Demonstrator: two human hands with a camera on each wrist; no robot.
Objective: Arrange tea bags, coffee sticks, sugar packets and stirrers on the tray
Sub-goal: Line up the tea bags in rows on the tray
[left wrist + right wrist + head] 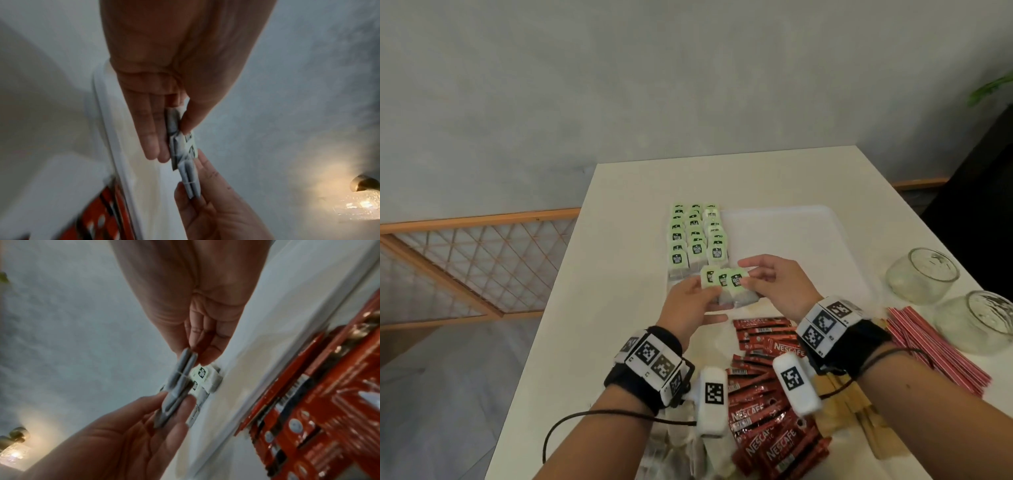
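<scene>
A small fan of tea bags (726,284) is pinched between the fingers of the left hand (690,305) and right hand (777,286), just above the tray (808,233), near the laid rows (697,240). The tea-bag step is judged under way; next, the fan would be squared and set beside the rows.

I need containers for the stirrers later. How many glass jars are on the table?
2. Both lie tipped at the table's right edge: one glass jar farther from the person, the other nearer, beside the red stirrers.
</scene>
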